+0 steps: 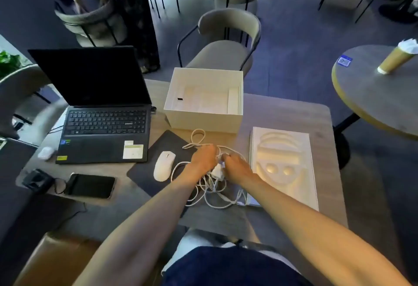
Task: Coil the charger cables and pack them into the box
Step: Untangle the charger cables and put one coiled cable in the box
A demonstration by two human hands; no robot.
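Left hand (203, 159): curled round a strand of the white cables (210, 192).
Right hand (237, 166): pinching the same tangle, just beside the charger brick (217, 170).
Cables: uncoiled heap on the tabletop (282, 113), near the open box (203, 120), none inside.
Risk: knotting likely from tugging before freeing the loops; possibly dragging the mouse (164, 166) along.
Count: two hands, one box, one brick, one mouse; number of cables impossible to tell.

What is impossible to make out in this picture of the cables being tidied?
Head view only.
- How the left hand and right hand grip the white cables: their backs hide the fingers.
- The charger block: mostly covered by both hands.
- Laptop sticker text: too small.
- The box floor's near part: behind its front wall.
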